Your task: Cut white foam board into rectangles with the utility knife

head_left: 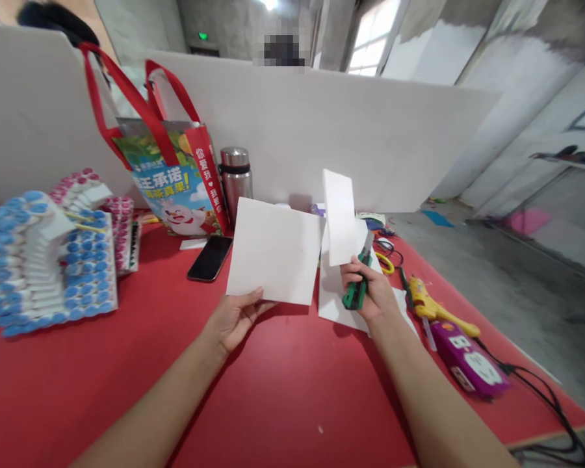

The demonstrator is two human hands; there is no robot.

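Observation:
Pinched at its lower edge, a white foam board piece (275, 250) is tilted up in my left hand (238, 318), thumb in front. My right hand (368, 289) is closed around a green utility knife (357, 286) with its blade out and pointing up. The same hand also grips a narrower white board strip (340, 218), which stands nearly upright. Below and behind my right hand, white sheets (338, 302) lie on the red table (283, 390). The two held boards are apart from each other.
At left stand blue-dotted white board pieces (90, 266). A shopping bag (170, 175), steel flask (236, 179) and phone (210, 258) sit toward the back. On the right lie a yellow glue gun (436, 309) and purple power strip (468, 361) with cables. A white partition (370, 136) stands behind.

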